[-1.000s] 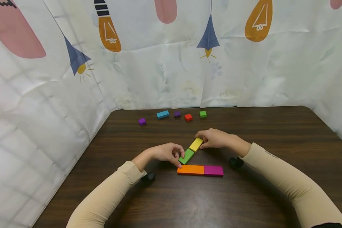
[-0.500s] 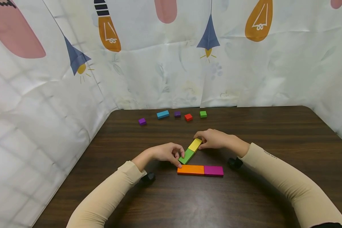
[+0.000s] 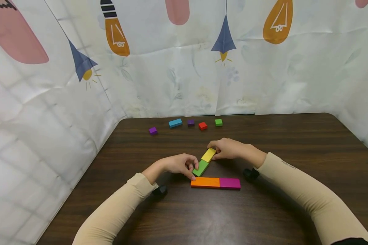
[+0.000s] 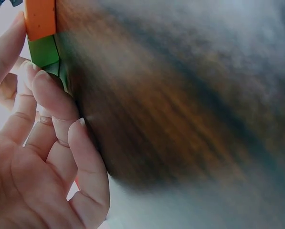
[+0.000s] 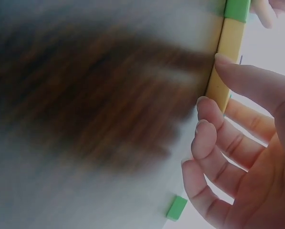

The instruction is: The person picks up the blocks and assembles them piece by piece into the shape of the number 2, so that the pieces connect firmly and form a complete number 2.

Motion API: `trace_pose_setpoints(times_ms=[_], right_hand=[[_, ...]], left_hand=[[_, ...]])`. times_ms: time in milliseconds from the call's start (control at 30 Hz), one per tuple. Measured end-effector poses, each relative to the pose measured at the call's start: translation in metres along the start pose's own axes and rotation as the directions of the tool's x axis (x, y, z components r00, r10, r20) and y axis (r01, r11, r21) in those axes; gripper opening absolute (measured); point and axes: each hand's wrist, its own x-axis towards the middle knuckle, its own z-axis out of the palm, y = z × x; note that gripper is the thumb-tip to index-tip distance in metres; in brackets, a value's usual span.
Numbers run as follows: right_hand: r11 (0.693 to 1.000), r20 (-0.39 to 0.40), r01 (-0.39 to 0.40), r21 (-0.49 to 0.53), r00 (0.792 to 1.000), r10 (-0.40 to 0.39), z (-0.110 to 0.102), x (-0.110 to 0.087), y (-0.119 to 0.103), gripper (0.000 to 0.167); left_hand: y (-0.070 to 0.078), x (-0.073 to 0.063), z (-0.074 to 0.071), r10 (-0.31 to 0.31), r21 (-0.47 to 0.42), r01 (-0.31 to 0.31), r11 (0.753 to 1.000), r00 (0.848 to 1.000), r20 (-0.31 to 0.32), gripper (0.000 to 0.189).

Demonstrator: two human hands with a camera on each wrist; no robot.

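Observation:
A yellow rectangular block [image 3: 209, 155] and a green rectangular block [image 3: 200, 168] lie end to end in a slanted row. My right hand [image 3: 228, 149] pinches the yellow block near its far end, thumb on one side and fingers on the other. My left hand [image 3: 179, 164] steadies the green block's near end with bent fingers, its thumb tip at the corner of an orange block [image 3: 205, 182]. A magenta block [image 3: 230, 183] continues the orange one in a straight row. In the right wrist view, the yellow block [image 5: 225, 57] meets the green one.
Along the back of the dark wooden table [image 3: 184, 217] lie a purple cube [image 3: 153, 130], a blue bar [image 3: 175, 123], a dark purple cube [image 3: 190, 122], a red cube [image 3: 203, 126] and a small green cube [image 3: 218, 122]. A printed curtain [image 3: 171, 81] hangs behind.
My right hand has slid the yellow block slightly left, closing the small gap to the green block. The left hand has stayed in place.

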Motion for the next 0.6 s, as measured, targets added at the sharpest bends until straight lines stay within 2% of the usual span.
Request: trace_pose_setpoints(times_ms=[200, 600], right_hand=[[1.0, -0.002, 0.022, -0.002, 1.0, -0.022, -0.002, -0.001, 0.005, 0.034], [0.994, 0.026, 0.106, -0.006, 0.994, -0.105, -0.006, 0.003, 0.016, 0.033]], left_hand=[[-0.001, 0.0, 0.0, -0.003, -0.001, 0.003, 1.0, 1.0, -0.003, 0.026], [-0.002, 0.001, 0.0, -0.015, -0.001, 0.015, 1.0, 1.0, -0.004, 0.026]])
